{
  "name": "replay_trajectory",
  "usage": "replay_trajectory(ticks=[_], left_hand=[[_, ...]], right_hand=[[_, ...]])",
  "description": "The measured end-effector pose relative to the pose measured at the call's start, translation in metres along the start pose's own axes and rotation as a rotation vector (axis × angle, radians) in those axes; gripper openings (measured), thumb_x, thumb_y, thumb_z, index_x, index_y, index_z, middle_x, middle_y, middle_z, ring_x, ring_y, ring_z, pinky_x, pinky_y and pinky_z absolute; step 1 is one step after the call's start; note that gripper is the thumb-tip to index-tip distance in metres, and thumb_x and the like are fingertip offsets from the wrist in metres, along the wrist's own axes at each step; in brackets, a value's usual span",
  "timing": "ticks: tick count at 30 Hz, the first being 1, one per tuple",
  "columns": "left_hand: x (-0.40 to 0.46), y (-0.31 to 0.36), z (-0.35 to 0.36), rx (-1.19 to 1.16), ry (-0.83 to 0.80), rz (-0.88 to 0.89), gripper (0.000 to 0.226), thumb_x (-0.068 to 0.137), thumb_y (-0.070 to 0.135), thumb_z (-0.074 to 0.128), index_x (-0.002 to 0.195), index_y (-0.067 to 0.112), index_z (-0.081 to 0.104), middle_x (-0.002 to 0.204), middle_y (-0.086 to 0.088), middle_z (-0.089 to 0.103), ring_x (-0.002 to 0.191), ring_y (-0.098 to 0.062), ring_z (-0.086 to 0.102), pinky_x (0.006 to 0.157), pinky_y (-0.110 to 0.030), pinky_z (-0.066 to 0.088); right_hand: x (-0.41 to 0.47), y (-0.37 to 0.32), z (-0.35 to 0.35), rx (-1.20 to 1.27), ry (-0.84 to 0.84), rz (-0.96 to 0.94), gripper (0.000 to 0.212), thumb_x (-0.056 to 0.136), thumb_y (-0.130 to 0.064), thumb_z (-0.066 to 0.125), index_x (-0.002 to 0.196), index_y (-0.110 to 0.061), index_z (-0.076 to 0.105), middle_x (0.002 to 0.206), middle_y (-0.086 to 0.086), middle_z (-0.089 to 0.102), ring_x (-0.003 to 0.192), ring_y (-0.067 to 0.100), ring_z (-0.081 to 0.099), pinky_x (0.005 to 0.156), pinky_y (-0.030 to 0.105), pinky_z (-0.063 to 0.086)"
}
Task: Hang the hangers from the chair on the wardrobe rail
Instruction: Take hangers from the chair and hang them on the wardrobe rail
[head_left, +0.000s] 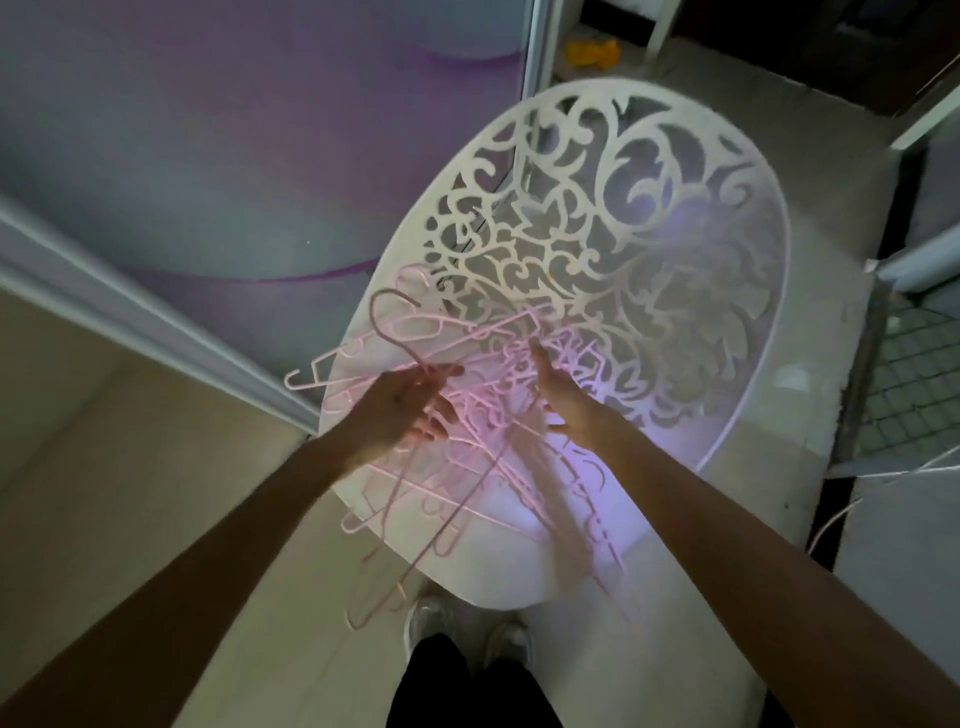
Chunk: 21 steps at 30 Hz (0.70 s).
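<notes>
Pink hangers (498, 364) piled in a tangle on the near part of a white chair (675, 218), hooks pointing mostly left and past the seat's left edge. One hanger (410, 353) lifted out of the pile, hook up and curling right near the chair's left rim, its long wire body slanting down toward the bottom of the frame, blurred. Left hand (410, 405) closed on that hanger just below the hook, fingers wrapped round the neck, thumb on top. Right hand (563, 395) open, fingers stretched forward and resting on or just above the pile; contact too blurred to settle, nothing clasped. Both forearms bare, reaching in from the lower corners.

Chair back cut through with curling scrollwork, floor showing behind the gaps; seat plain and washed in a pale violet glow. Wardrobe door (182, 130) to the left, grey with a purple wave, its pale frame running diagonally down toward the chair. Light floor (753, 545) beneath. Shoes (426, 623) and dark trouser legs at the bottom centre. Yellow object (592, 54) on the floor far behind the chair, too small to identify. Tiled patch (914, 384) at the right edge.
</notes>
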<state>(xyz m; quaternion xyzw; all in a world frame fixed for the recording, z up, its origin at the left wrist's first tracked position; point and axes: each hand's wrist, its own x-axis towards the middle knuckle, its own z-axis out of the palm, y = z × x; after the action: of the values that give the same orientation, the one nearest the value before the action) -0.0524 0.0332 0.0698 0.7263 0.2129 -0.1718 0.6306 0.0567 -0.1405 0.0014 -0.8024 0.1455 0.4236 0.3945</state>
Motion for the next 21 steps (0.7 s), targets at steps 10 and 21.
replay_trajectory(ticks=[10,21], left_hand=[[-0.021,-0.05,-0.074,0.123,0.438,0.06,0.03,0.101,0.015,0.035,0.087,0.024,0.06,0.055,0.003,0.06,0.038,-0.002,0.055,0.042,-0.011,0.048],[-0.012,-0.072,-0.047,-0.038,0.414,0.035,0.03,0.102,0.024,0.033,0.086,0.028,0.059,0.05,0.012,0.063,0.043,-0.001,0.061,0.043,-0.012,0.047]], right_hand=[[-0.008,0.114,0.048,-0.658,0.248,-0.136,0.114,0.071,-0.079,0.043,0.149,-0.01,-0.004,0.157,0.015,0.0,0.145,0.034,0.004,0.115,0.052,0.011],[-0.009,0.146,0.017,-0.783,0.283,-0.24,0.1,0.063,-0.052,0.076,0.14,-0.018,0.022,0.142,0.009,0.023,0.128,0.028,0.028,0.099,0.04,0.04]])
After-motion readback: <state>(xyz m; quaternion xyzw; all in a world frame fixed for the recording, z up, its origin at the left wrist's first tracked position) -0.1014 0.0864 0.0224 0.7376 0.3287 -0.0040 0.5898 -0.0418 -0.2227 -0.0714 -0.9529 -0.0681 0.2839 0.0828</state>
